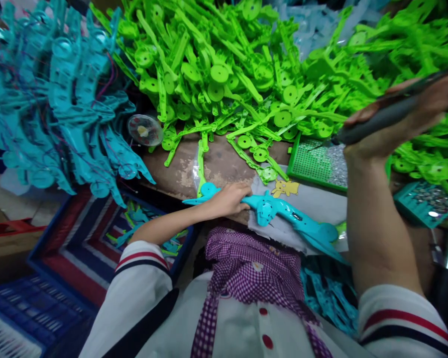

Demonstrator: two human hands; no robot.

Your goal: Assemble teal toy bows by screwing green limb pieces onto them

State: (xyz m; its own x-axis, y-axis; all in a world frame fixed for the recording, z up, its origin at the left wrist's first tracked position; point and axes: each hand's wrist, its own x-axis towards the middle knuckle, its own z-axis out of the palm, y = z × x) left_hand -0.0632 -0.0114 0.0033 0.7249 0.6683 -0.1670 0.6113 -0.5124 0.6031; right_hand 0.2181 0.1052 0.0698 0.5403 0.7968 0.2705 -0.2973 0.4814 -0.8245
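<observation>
My left hand [229, 200] is wrapped round a long curved blue plastic piece [293, 218], which lies across the table's front edge. Its far right end rests by a grey cloth [317, 201] with a yellow cartoon figure [285, 187]. In my right hand [395, 119] is a dark grey electric screwdriver [381, 119], raised and pointing left. The thin bit at its end hangs over a green tray [290, 166] that has a perforated plate and small shiny screws [335, 164]. A green jointed arm piece [201, 169] lies just behind the left hand.
A large heap of green plastic parts [216, 74] covers the back. Stacked blue pieces with wires [74, 89] stand at left, near a round clear dish [145, 130]. A teal box of metal bits [429, 201] sits at right. Below left is a blue crate [47, 266].
</observation>
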